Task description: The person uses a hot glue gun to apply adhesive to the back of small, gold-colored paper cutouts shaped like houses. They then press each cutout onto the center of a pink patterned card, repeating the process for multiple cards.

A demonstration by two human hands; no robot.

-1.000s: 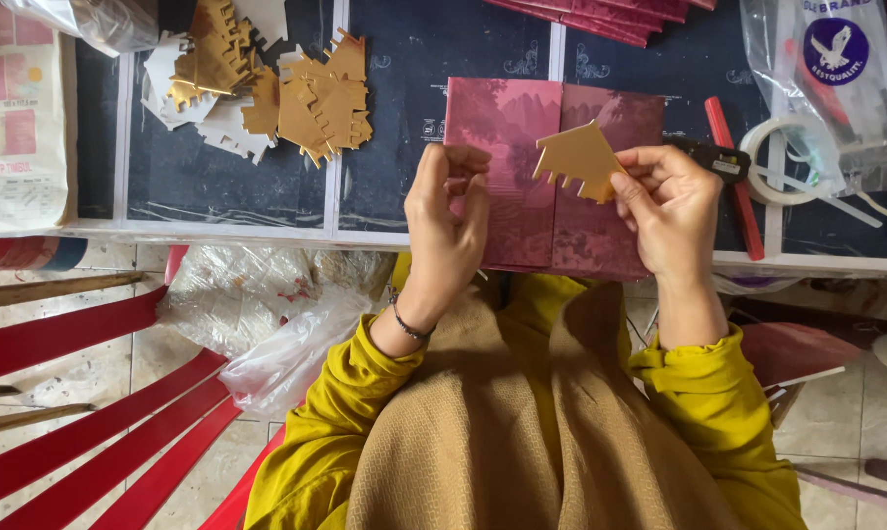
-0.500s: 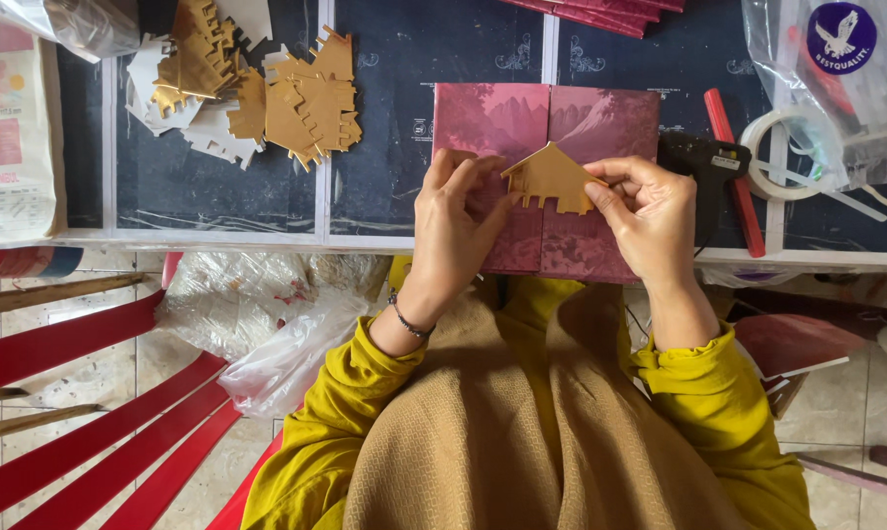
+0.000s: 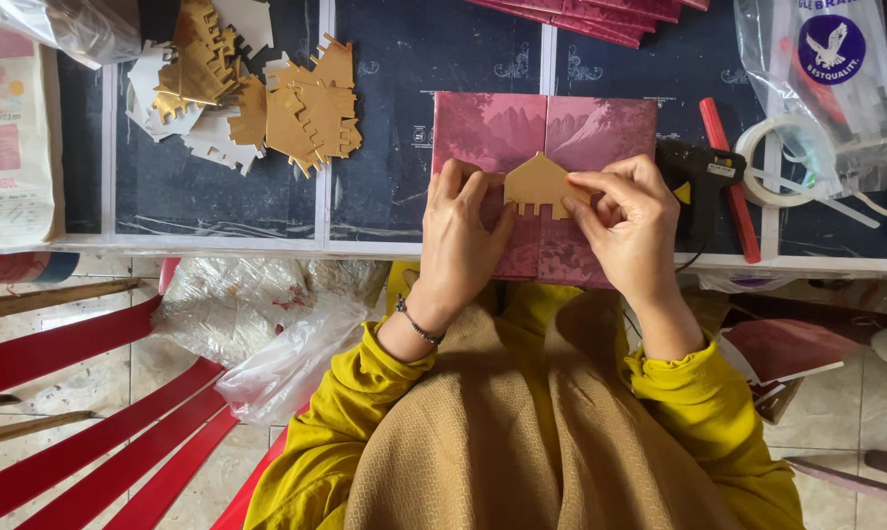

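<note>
1. Pinching the gold house-shaped cutout [image 3: 539,185] between them, the left hand [image 3: 463,236] and right hand [image 3: 630,224] have their fingers closed on its two ends, over the maroon folded card [image 3: 522,132].
2. Head view: uneven finger pressure could leave the cutout sitting crooked across the card's centre seam.
3. Just right of the right hand, the black glue gun [image 3: 697,182] could be knocked.

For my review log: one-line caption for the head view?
Both hands, left and right, press a gold house-shaped cutout onto a maroon folded card.
</note>
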